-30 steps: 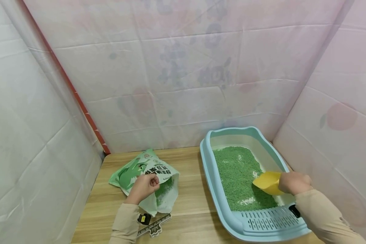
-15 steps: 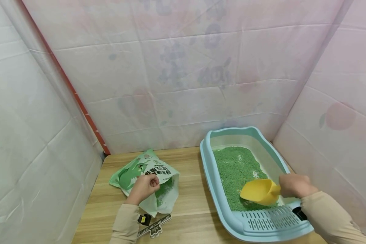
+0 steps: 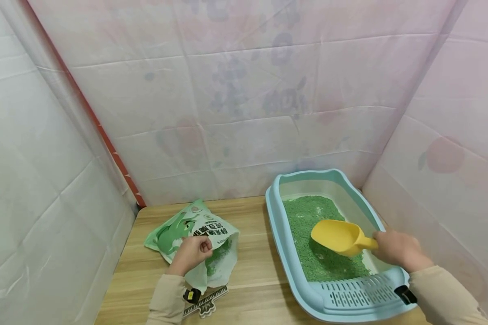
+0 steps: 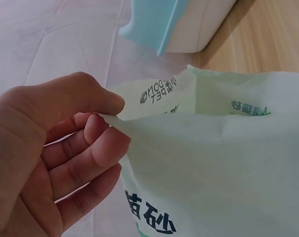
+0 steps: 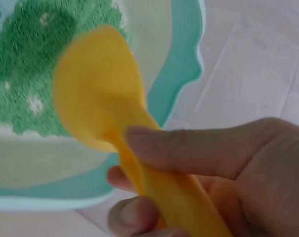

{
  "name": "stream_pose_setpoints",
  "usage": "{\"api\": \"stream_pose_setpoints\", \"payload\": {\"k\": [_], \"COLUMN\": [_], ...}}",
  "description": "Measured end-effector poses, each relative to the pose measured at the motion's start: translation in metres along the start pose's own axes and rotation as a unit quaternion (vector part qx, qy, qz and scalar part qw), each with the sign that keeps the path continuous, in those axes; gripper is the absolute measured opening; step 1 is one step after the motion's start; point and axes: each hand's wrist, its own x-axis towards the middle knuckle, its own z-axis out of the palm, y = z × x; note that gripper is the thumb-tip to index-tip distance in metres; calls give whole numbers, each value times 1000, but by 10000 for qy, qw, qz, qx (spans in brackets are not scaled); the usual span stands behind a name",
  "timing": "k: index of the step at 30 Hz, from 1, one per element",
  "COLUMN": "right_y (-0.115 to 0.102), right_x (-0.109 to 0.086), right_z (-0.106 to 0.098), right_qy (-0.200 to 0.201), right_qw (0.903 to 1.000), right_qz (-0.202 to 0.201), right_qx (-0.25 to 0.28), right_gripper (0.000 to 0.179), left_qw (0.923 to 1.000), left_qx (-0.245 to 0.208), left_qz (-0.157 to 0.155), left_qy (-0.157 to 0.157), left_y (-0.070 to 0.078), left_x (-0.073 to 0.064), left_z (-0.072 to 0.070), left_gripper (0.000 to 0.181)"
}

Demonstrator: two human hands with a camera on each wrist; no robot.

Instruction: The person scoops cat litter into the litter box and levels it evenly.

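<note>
In the head view, my right hand [image 3: 400,249] grips the handle of a yellow scoop [image 3: 337,237], whose bowl hangs above the green pellet litter [image 3: 309,216]. No litter shows in the bowl. That litter covers most of the floor of a pale blue litter box [image 3: 274,221] on the right. At left, my left hand [image 3: 192,253] pinches the mouth edge of a green-and-white cat litter bag [image 3: 172,234] lying on its side. Thumb and fingers meet on the bag's rim [image 4: 139,121] in the left wrist view. Green pellets are visible inside the bag's mouth.
A slotted panel [image 3: 354,293] spans the box's near end. On the wooden table [image 3: 252,262] lies a clip with a piano-key pattern [image 3: 206,304], close to the left wrist. White plastic sheeting [image 3: 244,149] stands behind and on both sides.
The scoop has risen from the litter and moved left, its bowl turning to face upward. My right hand has shifted slightly right and nearer. My left hand has kept its pinch on the bag.
</note>
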Motion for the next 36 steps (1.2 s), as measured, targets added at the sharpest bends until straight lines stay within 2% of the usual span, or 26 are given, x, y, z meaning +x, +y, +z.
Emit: {"api": "stream_pose_setpoints", "payload": {"k": [4, 11, 20, 28, 36], "right_y": [-1, -9, -29, -50, -65], "right_x": [2, 3, 3, 4, 8], "right_z": [9, 16, 16, 14, 11], "right_qy": [147, 243, 593, 1053, 977], "right_qw": [9995, 9967, 9907, 9855, 9825], "right_qz": [110, 380, 288, 300, 346], "right_qx": [255, 675, 1192, 1293, 1551], "right_gripper": [17, 24, 26, 24, 24], "left_qw": [9999, 10000, 9999, 9999, 9998], "left_qx": [113, 36, 110, 121, 173], "left_qz": [-20, 14, -65, -81, 25], "left_qy": [-12, 7, -34, -78, -44], "left_y": [-2, -2, -3, -3, -2], "left_x": [-1, -3, -3, -4, -4], "left_z": [3, 5, 7, 11, 11], "left_gripper": [16, 19, 19, 18, 18]}}
